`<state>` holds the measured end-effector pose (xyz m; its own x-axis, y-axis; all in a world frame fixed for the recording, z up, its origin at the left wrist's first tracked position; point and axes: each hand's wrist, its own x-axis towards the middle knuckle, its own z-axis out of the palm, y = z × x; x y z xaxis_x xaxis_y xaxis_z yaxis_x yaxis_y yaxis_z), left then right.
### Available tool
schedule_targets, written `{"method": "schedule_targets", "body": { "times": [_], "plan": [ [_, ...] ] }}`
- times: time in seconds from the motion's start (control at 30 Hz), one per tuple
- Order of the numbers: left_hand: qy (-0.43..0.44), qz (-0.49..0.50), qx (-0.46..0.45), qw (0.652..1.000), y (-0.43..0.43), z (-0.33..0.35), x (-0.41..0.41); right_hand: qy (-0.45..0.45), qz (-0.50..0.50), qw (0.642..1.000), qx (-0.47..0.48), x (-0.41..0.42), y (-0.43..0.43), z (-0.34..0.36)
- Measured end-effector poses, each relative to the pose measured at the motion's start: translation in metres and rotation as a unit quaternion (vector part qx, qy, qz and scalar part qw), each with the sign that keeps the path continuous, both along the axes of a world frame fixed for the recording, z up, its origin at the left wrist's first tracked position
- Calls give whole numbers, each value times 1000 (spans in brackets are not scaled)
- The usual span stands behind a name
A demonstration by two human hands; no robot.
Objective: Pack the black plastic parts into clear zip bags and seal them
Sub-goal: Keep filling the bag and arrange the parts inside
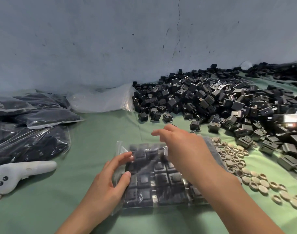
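On the green cloth by the blue wall, to the right, a sprawling heap of black plastic parts. Far left, a pile of filled bags, dark inside. In the middle, a clear zip bag lying flat, packed with rows of black parts. At its left edge, the left hand, fingers loosely spread, thumb and fingertips touching the plastic. Over its far end, the right hand, fingers stretched forward, nearly straight, gripping nothing; contact with the bag unclear. At left, a white controller. Just right of the bag, scattered tan rings.
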<state>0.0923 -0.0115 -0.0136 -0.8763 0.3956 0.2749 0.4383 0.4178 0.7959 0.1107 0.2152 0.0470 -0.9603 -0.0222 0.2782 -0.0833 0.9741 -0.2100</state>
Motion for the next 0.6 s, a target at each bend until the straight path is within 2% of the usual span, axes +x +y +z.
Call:
{"method": "schedule_targets", "body": {
  "times": [0.17,0.23,0.3,0.37,0.47,0.53,0.6],
  "plan": [
    [-26,-42,21,999,-4,0,-3,-1,0,999,-50,1,4,-5],
    [-15,-32,2,999,-2,-1,-4,23,10,992,-123,2,2,-6],
    [-13,-33,3,999,1,-1,-3,27,12,968,-248,3,-2,-4],
    [-43,-36,70,996,1,1,-2,-1,-1,917,-399,3,-4,0],
    [-79,34,175,981,0,7,-3,-51,-38,774,-630,4,-9,10],
    [-24,129,180,975,-3,9,-3,-62,-55,689,-720,7,-14,14],
    [87,172,134,972,-4,17,3,-61,-47,640,-764,13,-23,15]
  ]
}}
